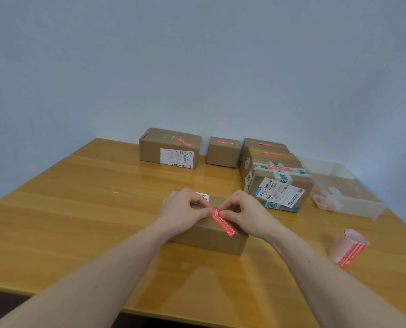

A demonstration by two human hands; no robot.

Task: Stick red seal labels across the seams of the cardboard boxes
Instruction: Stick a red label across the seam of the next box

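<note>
A small cardboard box (209,235) lies on the wooden table (79,209) right in front of me. A red seal label (223,222) slants across its top toward the near right edge. My left hand (185,209) and my right hand (244,211) both pinch the label's far end with fingertips, just above the box top. My hands hide most of the box's top and its seam.
Several cardboard boxes with red labels stand at the back: one large (170,147), one small (223,151), a stack on the right (275,178). A clear plastic bin (344,188) sits at the far right. A curled strip of red labels (348,247) lies near the right edge.
</note>
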